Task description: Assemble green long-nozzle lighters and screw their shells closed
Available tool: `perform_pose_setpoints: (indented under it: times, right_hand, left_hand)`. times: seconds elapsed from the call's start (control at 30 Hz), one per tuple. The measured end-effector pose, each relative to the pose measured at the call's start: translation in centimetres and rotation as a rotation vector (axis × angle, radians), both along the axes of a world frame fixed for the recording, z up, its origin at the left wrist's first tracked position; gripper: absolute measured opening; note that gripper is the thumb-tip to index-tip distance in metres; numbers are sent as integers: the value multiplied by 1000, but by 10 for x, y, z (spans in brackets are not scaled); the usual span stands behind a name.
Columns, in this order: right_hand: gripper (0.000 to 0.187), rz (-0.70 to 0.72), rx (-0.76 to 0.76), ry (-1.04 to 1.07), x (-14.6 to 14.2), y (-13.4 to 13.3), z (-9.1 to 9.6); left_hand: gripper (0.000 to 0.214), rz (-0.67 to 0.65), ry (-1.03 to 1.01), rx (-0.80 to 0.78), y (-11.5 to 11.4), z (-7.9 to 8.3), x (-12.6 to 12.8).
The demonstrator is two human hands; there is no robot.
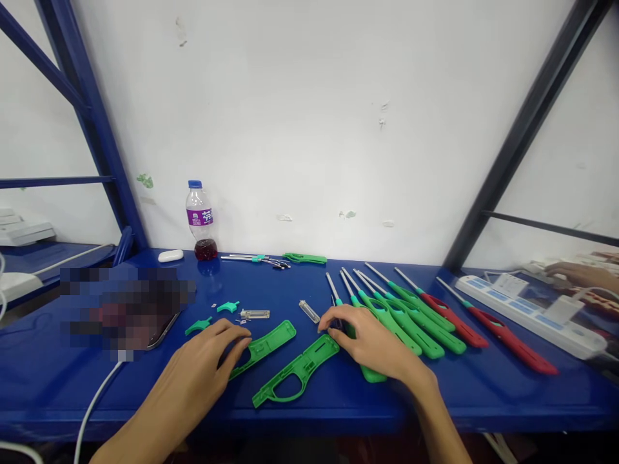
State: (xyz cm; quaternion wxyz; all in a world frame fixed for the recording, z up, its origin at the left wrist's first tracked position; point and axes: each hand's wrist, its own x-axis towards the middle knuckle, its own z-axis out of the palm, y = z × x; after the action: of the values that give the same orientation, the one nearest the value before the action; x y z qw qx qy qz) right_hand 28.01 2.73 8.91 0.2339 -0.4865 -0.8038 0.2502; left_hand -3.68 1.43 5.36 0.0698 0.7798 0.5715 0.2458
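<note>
My left hand (213, 354) has its thumb and fingers closed about the loop end of a green lighter shell half (273, 339). A second green lighter shell half (309, 364) lies with its hollow inside facing up. By its upper end, my right hand (360, 332) has curled fingers over something dark, mostly hidden. A clear fuel tank (309, 311) lies just left of those fingers, and another clear fuel tank (256, 314) sits beyond my left hand. Near it are a teal trigger (227, 307) and a second teal trigger (198, 326).
Several green lighters (411, 322) and two red ones, including a red lighter (507, 338), lie at right beside a white power strip (532, 316). Along the wall stand a bottle (200, 222), metal lighter rods (251, 258) and a green shell (304, 258). Another person's hand (580, 274) shows far right.
</note>
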Motion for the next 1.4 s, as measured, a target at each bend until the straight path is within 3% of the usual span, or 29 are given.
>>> perform_pose_setpoints:
  times: [0.23,0.53,0.7,0.83,0.93,1.07,1.2,1.33,1.4]
  right_hand:
    - [24,-9,27,-58,-6,-1,1]
    - [22,-149,266,-124,-17,6,-4]
    - [19,-195,338,-155,-19,10,-7]
    - [19,-118,251,-131,-21,3,-3]
    - [17,-28,96,-91,-23,-9,3]
    - [42,34,-126,-82,-20,-21,8]
    - [40,20,-130,-78,-22,-22,6]
    - [31,21,-94,-124,-30,-21,11]
    - [29,-3,-80,-161,-34,-23,17]
  left_hand:
    - [42,-74,-19,107,-16,1,9]
    - [42,58,-5,317,-14,13,-25]
    - [43,174,-81,331,-11,22,-24]
    - [46,117,-9,133,-7,17,-16]
    - [46,123,68,33,-2,9,-15]
    - [42,140,131,37,4,11,-17]
    - [34,147,213,54,32,40,-19]
    - [23,111,287,105,100,74,-13]
    - [34,82,338,117,138,82,-7]
